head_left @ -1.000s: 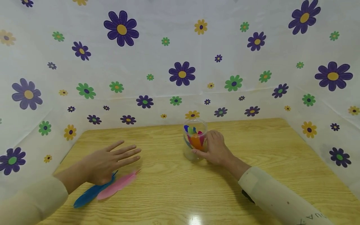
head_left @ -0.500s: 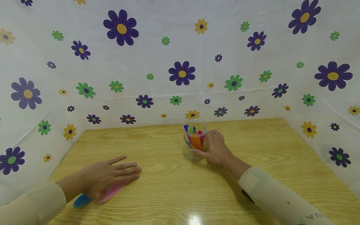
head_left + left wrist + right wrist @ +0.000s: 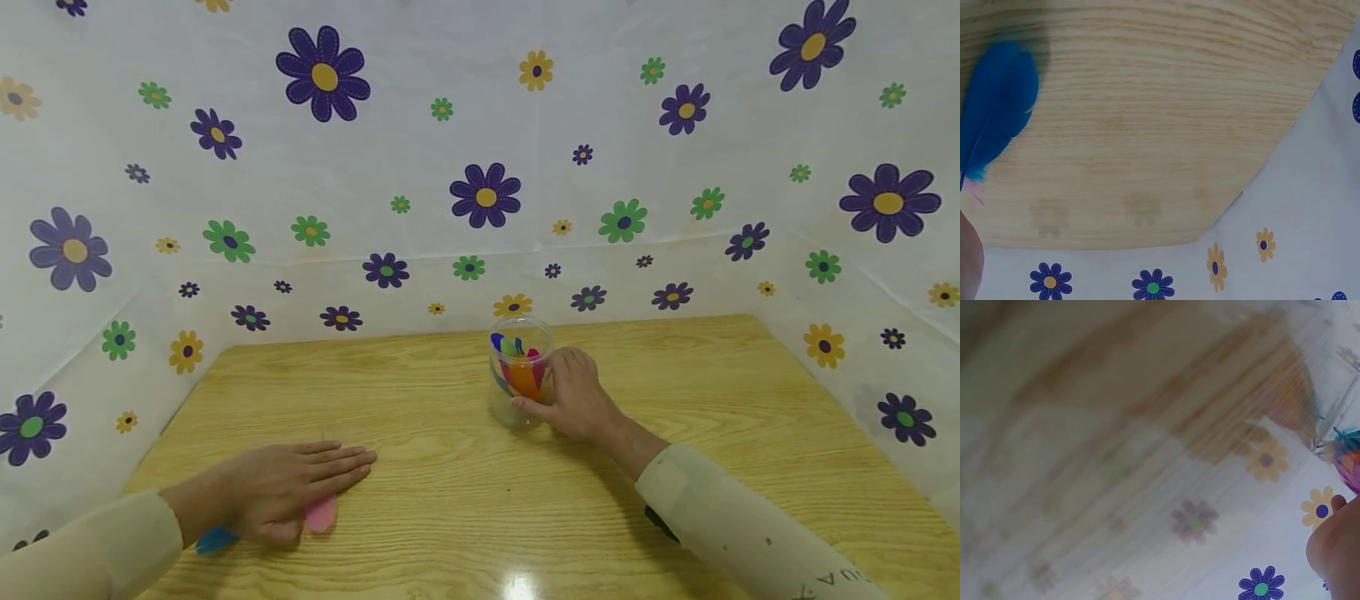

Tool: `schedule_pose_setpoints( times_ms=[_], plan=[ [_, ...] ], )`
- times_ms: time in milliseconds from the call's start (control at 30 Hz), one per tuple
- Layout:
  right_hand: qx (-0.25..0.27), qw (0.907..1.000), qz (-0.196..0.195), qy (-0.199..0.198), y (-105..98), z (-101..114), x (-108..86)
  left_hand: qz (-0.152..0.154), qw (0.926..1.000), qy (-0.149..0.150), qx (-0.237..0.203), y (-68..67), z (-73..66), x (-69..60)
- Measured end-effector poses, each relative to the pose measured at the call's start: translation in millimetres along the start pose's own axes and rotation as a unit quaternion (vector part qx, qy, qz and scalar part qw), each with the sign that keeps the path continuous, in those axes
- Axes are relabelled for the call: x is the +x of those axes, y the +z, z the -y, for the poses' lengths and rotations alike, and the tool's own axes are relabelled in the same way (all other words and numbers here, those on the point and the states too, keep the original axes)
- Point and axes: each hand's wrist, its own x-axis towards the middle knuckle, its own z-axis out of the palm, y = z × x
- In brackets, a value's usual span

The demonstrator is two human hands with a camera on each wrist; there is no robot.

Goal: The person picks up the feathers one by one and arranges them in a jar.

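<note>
In the head view my right hand (image 3: 579, 398) grips the side of a clear plastic jar (image 3: 510, 415), which stands upright on the table. Orange, magenta, green and blue feathers (image 3: 522, 377) fill it. My left hand (image 3: 288, 493) lies low at the front left, fingers straight and close together, over two loose feathers. Only the tip of the pink feather (image 3: 321, 515) and the end of the blue feather (image 3: 216, 540) show around that hand. More of the blue feather (image 3: 1000, 100) appears in the left wrist view. Whether my left fingers pinch either feather is hidden.
The wooden table (image 3: 435, 533) reaches back to a white cloth (image 3: 420, 167) printed with purple, green and yellow flowers. That cloth encloses the back and both sides. The jar stands right of the table's middle.
My left hand has lowered over the feathers and its spread fingers have come together. The pink feather has turned, its tip shifting right. My right hand and the jar have stayed put.
</note>
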Motion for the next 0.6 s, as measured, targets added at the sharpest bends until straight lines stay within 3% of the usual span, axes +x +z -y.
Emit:
schedule_pose_setpoints(
  times_ms=[167, 400, 600],
  plan=[
    [0.001, 1.0000, 0.001, 0.001, -0.8, 0.6, -0.1, -0.022, 0.9988, -0.025, -0.036, 6.2, -6.7, 1.5],
    [0.005, 1.0000, 0.002, 0.001, -1.1, 0.9, -0.6, -0.066, 0.9936, -0.075, -0.053, 14.9, -22.3, 5.9],
    [0.005, 1.0000, 0.002, 0.000, -1.5, 0.8, -0.3, -0.102, 0.9902, -0.084, -0.044, 19.8, -27.8, 13.8]
  ],
)
